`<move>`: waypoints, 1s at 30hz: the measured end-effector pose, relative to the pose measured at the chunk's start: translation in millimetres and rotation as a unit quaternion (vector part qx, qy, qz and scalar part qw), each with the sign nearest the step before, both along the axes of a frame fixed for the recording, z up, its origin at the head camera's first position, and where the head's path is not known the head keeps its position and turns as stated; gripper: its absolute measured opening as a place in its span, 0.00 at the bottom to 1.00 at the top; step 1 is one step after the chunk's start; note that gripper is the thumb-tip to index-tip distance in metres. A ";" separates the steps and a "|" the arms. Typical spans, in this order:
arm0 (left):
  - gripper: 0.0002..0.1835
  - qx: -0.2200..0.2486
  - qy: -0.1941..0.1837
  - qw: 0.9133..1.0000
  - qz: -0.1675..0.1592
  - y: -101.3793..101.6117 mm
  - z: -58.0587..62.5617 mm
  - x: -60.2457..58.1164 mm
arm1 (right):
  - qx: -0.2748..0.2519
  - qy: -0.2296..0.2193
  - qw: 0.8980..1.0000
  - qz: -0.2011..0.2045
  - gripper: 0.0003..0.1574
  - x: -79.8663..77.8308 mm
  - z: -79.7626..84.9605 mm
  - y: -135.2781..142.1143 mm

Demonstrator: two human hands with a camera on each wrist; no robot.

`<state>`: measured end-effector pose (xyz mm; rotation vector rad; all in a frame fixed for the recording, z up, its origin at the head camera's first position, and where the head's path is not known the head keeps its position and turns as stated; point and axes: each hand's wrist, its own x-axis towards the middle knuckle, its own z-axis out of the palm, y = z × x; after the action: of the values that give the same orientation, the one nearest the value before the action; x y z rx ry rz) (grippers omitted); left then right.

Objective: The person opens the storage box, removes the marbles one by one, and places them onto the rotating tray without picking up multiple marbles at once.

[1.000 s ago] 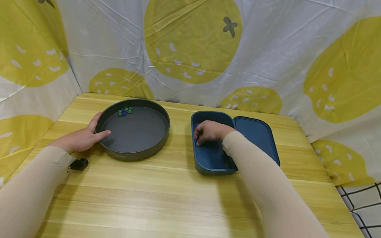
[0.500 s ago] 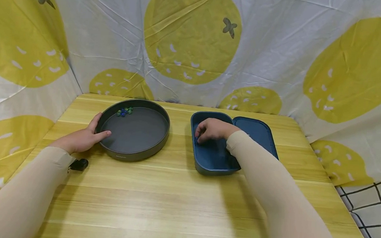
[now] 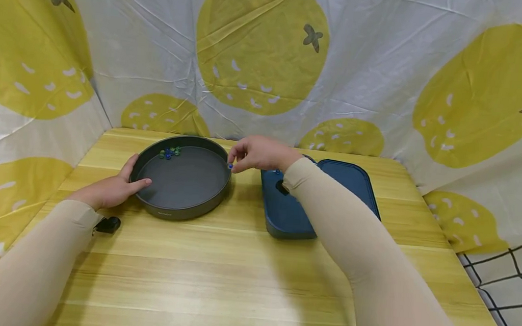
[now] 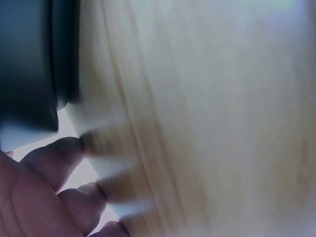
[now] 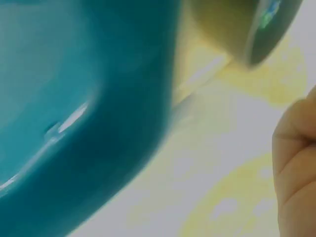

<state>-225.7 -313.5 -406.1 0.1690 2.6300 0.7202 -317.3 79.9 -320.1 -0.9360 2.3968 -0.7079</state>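
My right hand point(image 3: 261, 154) pinches a small blue marble point(image 3: 230, 166) between thumb and fingertips, at the right rim of a round dark-grey pan point(image 3: 181, 180). Several green and blue marbles point(image 3: 170, 152) lie together inside that pan at its far left. With the thumb over the rim and the fingers along the outer wall, my left hand point(image 3: 113, 190) holds the pan's left side. Below my right forearm stands a blue rectangular box point(image 3: 284, 213), partly hidden by the arm. In the right wrist view, part of my right hand point(image 5: 298, 168) shows at the right edge.
A flat blue lid point(image 3: 349, 182) lies right of the box. Both stand on a light wooden table point(image 3: 188, 275). A white cloth with yellow fruit prints point(image 3: 261, 45) hangs behind and at the sides. Black wire grid point(image 3: 517, 301) shows at the lower right.
My right hand has come up out of the blue box and moved left to the pan's rim, bringing a blue marble with it. The left hand and pan have stayed in place.
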 end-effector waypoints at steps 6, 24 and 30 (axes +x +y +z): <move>0.57 0.004 -0.003 1.000 -0.002 4.6 -2.1 -1.3 | -0.014 0.024 0.999 0.027 0.19 4.0 -3.1 -33.8; 0.57 -0.004 -0.001 1.000 0.003 -1.6 1.0 1.6 | 0.095 0.016 0.993 -0.068 0.26 -30.5 -54.1 102.4; 0.56 -0.005 0.000 1.000 0.002 1.2 2.4 1.9 | 0.121 0.002 0.990 -0.066 0.26 -33.4 -59.9 102.6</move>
<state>-223.8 -312.3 -403.7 0.1622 2.6342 0.7090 -350.7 182.5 -379.9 -0.6848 2.4953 -0.4469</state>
